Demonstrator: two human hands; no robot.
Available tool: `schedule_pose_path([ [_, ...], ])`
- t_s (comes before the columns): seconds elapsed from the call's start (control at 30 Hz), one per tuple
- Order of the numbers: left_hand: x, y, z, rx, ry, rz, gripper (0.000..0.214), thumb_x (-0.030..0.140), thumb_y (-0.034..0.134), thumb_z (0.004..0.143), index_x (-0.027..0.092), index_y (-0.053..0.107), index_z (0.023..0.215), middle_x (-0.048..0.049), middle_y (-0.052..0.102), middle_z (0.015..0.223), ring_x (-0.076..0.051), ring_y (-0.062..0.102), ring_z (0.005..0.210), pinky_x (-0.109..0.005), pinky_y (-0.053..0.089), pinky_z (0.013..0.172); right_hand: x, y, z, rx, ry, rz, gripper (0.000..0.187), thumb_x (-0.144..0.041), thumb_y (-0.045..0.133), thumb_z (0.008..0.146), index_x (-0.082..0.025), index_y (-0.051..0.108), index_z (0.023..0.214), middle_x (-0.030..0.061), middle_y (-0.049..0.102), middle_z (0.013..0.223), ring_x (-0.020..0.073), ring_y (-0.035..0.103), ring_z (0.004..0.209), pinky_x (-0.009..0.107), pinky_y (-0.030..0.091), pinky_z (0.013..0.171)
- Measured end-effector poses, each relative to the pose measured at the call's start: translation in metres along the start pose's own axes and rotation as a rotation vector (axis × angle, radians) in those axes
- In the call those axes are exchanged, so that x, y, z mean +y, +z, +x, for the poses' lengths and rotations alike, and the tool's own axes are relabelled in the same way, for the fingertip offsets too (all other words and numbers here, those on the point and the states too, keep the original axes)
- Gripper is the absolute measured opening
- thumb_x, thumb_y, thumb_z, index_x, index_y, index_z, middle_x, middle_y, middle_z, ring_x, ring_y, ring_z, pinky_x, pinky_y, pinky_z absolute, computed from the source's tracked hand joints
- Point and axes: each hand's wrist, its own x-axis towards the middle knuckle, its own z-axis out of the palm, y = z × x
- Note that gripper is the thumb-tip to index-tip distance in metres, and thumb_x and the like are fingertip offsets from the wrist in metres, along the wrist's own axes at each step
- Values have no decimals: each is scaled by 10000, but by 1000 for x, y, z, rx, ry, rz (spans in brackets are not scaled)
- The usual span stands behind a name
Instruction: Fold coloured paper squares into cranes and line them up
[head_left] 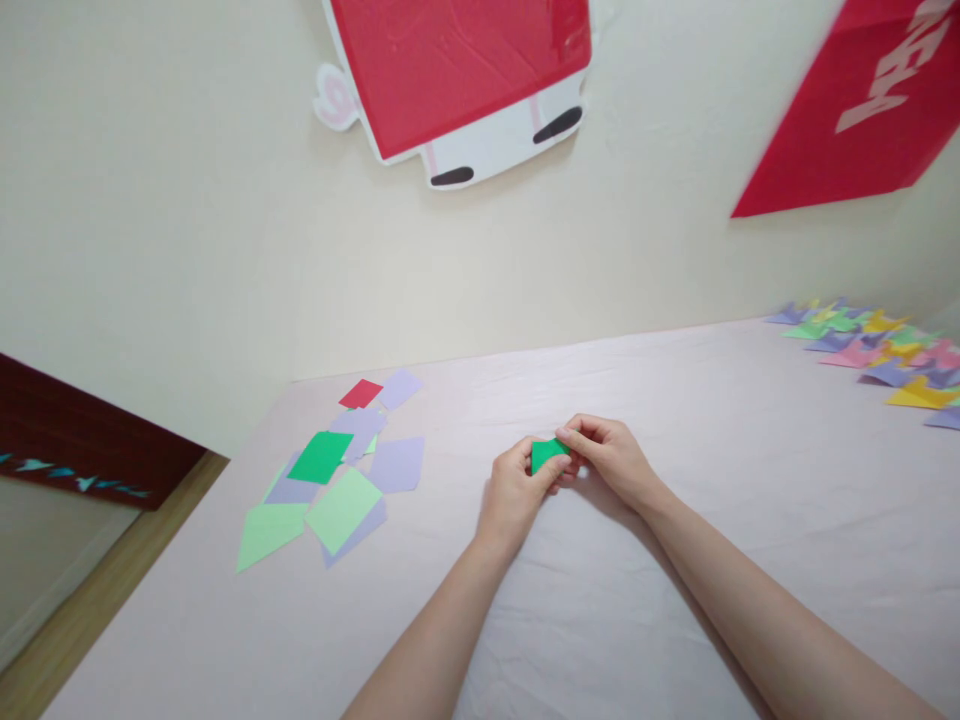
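A small folded piece of green paper [548, 456] is held between both hands, a little above the pale cloth-covered surface. My left hand [519, 482] is closed on its left and lower side, the thumb lying across the front. At the upper right corner, the thumb and fingers of my right hand [602, 447] pinch the paper. Fingers hide its right part and its back. To the left of my hands lie loose flat paper sheets, among them a green sheet [321, 457], a light green sheet [344, 510], a lilac sheet [398, 465] and a red sheet [361, 393].
Several folded paper pieces [885, 345] in yellow, pink, lilac and green stand in rows at the far right. Behind the pale surface [480, 400] rises a wall with a red and white cartoon board [472, 80] and a red sign [862, 110]. The surface's left edge drops toward a wooden floor.
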Motion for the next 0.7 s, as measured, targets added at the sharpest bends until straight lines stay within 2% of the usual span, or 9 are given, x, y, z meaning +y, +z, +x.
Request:
schedule_pose_path([
  [0.13,0,-1,1,-27,-13,-22,231,371,663,846,140,660,863,-84,746,828,-166,698,682,-229,506,575,0,2,1,25,-2,-29,427,-565,748,689,-170,607,609,-44,528,500,95,446,475,243,346,486],
  [0.27,7,-4,1,-153,-32,-140,312,420,664,843,118,664,920,-121,751,865,-190,709,714,-250,514,605,1,0,3,45,15,-16,438,-565,752,684,-172,587,579,-48,515,493,88,424,472,241,323,482],
  [0.4,18,-10,-1,-269,-67,-196,422,480,671,831,97,665,1009,-162,735,992,-223,717,820,-275,524,672,-1,-8,6,-25,88,64,442,-558,775,667,-166,591,580,-43,526,501,78,424,468,230,307,472],
  [0.53,25,-12,-2,-331,-95,-203,474,524,671,824,100,666,1034,-175,710,1077,-233,712,868,-288,520,715,-5,-13,6,-123,152,90,483,-586,757,680,-160,577,542,-21,539,478,76,423,440,227,284,446],
  [0.7,32,-12,-3,-382,-107,-197,475,536,678,814,117,649,1036,-171,698,1104,-236,709,898,-307,518,764,-6,-13,6,-140,166,109,501,-603,726,710,-167,549,540,-26,523,461,72,403,415,222,246,421],
])
